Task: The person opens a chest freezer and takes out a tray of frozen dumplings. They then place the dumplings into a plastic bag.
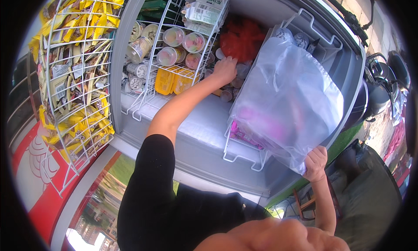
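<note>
My left hand (226,69) reaches down into an open chest freezer (192,115), beside a red plastic bag (240,42). Its fingertips are partly hidden, so I cannot tell whether they grip anything. Small round tubs (226,95) lie just below that hand. A translucent plastic bag (290,91) drapes over a wire basket at the freezer's right end. My right hand (315,164) pinches the bag's lower corner. Pink packages (245,135) show in the basket below the bag's edge. Several silvery-wrapped items (284,34) stick out at its top.
A white wire basket (153,60) holds fruit-coloured cups (193,42), yellow tubs (164,81) and white packs (202,14). Patterned tubs (138,50) stand left of it. Another basket of yellow-wrapped packets (78,130) occupies the far left. A scooter (380,66) is parked beyond the freezer's right side.
</note>
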Tool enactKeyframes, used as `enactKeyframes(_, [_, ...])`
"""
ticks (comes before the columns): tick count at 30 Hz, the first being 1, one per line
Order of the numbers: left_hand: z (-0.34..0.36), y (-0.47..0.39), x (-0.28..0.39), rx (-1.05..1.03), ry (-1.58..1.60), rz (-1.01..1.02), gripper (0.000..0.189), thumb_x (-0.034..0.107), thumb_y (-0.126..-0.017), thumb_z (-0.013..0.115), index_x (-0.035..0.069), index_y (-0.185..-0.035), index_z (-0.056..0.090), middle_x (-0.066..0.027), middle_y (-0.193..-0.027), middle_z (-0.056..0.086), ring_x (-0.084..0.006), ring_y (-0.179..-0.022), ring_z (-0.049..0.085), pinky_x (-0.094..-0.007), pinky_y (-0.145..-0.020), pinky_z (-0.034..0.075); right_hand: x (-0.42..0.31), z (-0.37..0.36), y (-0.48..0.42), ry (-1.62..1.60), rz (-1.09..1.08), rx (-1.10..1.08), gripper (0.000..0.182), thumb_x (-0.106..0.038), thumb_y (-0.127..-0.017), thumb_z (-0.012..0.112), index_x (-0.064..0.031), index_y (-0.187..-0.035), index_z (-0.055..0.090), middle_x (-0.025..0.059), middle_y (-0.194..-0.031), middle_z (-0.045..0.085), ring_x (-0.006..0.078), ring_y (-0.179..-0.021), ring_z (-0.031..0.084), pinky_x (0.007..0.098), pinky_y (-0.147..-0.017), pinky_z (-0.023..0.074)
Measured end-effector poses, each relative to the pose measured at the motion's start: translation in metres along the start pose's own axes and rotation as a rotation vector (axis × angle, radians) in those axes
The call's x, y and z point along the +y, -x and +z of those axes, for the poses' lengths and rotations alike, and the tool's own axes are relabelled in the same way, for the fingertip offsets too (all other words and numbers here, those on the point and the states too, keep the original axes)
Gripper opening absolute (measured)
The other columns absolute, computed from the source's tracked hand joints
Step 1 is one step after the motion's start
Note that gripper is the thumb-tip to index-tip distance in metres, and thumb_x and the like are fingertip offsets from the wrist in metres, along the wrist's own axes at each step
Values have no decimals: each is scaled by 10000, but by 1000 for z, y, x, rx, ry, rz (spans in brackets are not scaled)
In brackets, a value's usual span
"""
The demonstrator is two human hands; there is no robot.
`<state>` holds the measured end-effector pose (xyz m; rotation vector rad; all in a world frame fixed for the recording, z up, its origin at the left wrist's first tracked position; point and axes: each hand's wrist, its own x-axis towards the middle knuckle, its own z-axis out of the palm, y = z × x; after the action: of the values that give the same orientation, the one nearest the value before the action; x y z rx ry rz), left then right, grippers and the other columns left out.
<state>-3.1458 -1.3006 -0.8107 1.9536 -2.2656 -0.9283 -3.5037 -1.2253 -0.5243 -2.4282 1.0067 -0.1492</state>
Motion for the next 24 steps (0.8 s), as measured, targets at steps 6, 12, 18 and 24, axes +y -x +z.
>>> enactKeyframes(6, [51,-107,-11,196,76,-101,479,140,-735,640,19,-1181,512,-199,-1209,513,-367,-1079,518,-440,-890,459,5,6,-1,-19,-13,-25,154,-211,-540,566,-89,-610,503,21,-656,544,198,-568,494,332,-631,365])
enactKeyframes(12, [83,-140,-20,84,197,-188,643,187,-698,732,48,-1246,425,-216,-1214,486,-368,-1120,499,-439,-910,457,8,6,-3,36,-12,-69,175,-248,-520,564,-101,-605,524,10,-729,615,175,-596,524,308,-630,357])
enactKeyframes(18, [94,-146,-22,7,96,-305,671,236,-651,787,73,-1197,431,-180,-1111,543,-357,-1060,542,-510,-823,467,6,4,-10,57,27,-94,173,-243,-522,563,-99,-610,526,24,-765,638,171,-619,547,296,-641,354])
enactKeyframes(24, [118,-155,-26,260,26,-359,541,231,-734,685,84,-1188,432,-178,-988,604,-357,-950,600,-554,-769,458,5,5,-11,81,50,-105,235,-257,-492,549,-94,-657,587,45,-843,672,174,-728,616,308,-681,373])
